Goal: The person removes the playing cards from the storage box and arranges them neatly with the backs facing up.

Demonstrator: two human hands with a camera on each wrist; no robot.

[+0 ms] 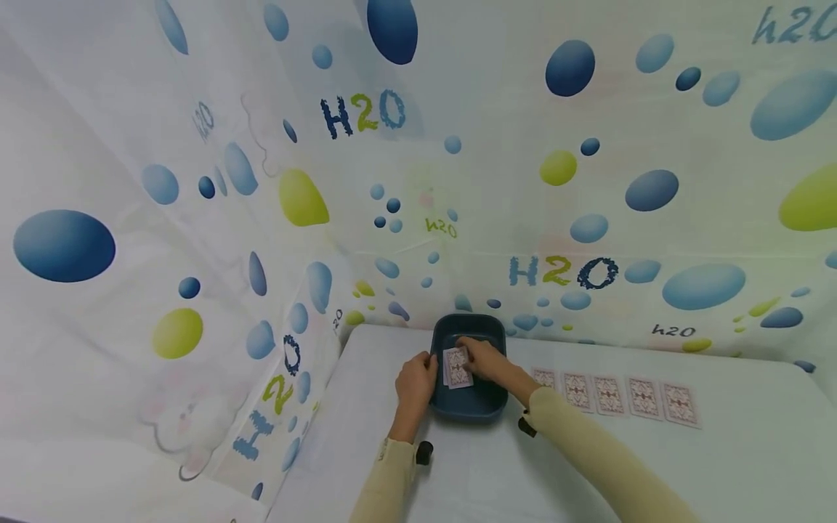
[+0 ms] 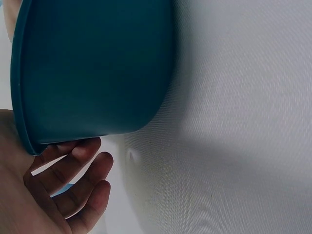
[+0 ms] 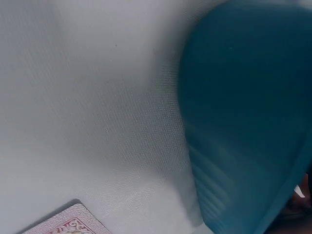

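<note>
A dark teal plastic basin [image 1: 467,415] stands on the white table near the patterned backdrop. My left hand [image 1: 415,381] grips its left rim, thumb at the rim; in the left wrist view the fingers [image 2: 85,183] curl below the rim, outside the wall [image 2: 97,68]. My right hand [image 1: 489,362] reaches over the right side and pinches a red-and-white backed playing card [image 1: 460,370] inside the basin. Another card's edge shows at its left. In the right wrist view the basin wall [image 3: 243,107] hides nearly all of that hand.
Several playing cards [image 1: 608,396] lie face down in a row on the table [image 1: 654,465], right of the basin. One card corner [image 3: 75,222] shows low in the right wrist view. Behind stands a white curtain [image 1: 484,218] with blue and green drops.
</note>
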